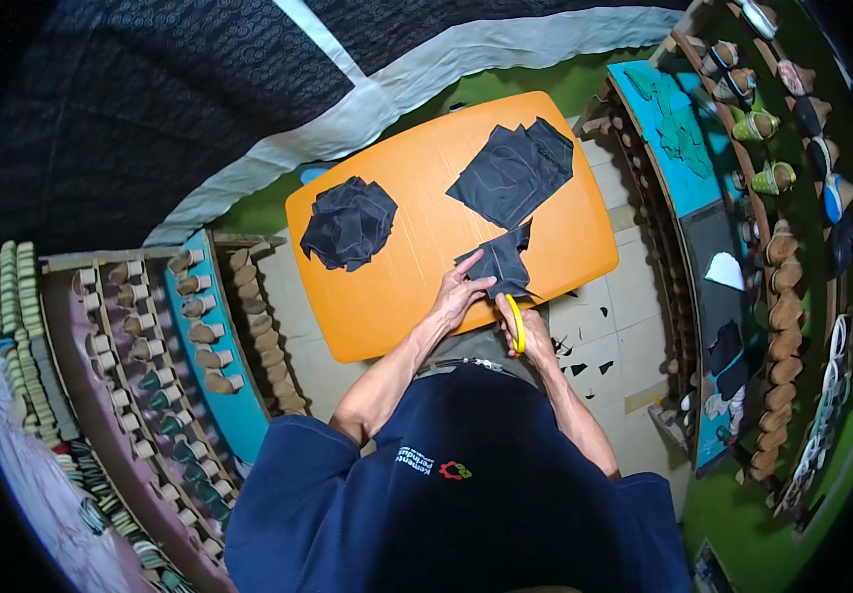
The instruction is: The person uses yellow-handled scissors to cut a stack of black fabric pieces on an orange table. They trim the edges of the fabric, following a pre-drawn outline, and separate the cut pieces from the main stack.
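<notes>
A dark cloth piece with an irregular outline is at the near edge of the orange table. My left hand grips its left side, with some fingers stretched over the cloth. In my right hand is a pair of scissors with yellow handles, held at the cloth's near edge. The blades are mostly hidden, so how far apart they stand does not show. Beyond the cloth lies a loose stack of dark cloth pieces. Another dark pile rests on the table's left part.
Small dark scraps litter the tiled floor right of the table. Shelves of shoe lasts stand at the left. On the right, a blue-topped shelf carries green cloth scraps, beside racks of lasts and shoes. A dark curtain hangs behind.
</notes>
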### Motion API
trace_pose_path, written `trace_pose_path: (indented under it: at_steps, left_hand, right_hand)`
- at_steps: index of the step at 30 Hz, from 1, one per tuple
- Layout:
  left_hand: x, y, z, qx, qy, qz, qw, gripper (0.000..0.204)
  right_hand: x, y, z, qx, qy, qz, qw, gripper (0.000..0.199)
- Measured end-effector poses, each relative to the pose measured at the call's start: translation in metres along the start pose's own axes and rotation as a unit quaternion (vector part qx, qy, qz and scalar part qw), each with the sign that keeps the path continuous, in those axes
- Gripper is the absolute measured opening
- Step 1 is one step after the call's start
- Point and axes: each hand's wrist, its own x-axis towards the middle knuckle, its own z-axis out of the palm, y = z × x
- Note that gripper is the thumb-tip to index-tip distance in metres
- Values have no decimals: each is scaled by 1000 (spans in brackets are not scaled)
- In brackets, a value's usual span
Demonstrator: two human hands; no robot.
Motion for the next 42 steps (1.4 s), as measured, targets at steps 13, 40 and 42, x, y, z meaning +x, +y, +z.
trace_pose_path:
  at_steps: [13, 40, 42]
  left_hand:
    - [-4, 22, 11, 6, -11, 11, 1000, 77]
    - [1, 35, 1, -27, 4, 81, 996, 78]
    - [6, 57, -9, -35, 44, 150, 987, 89]
  right_hand:
    - [20, -5, -5, 4, -61, 26, 998, 72]
    - [15, -29, -5, -25, -48, -24, 998, 64]
    - [21, -16, -12, -93, -85, -21, 992, 61]
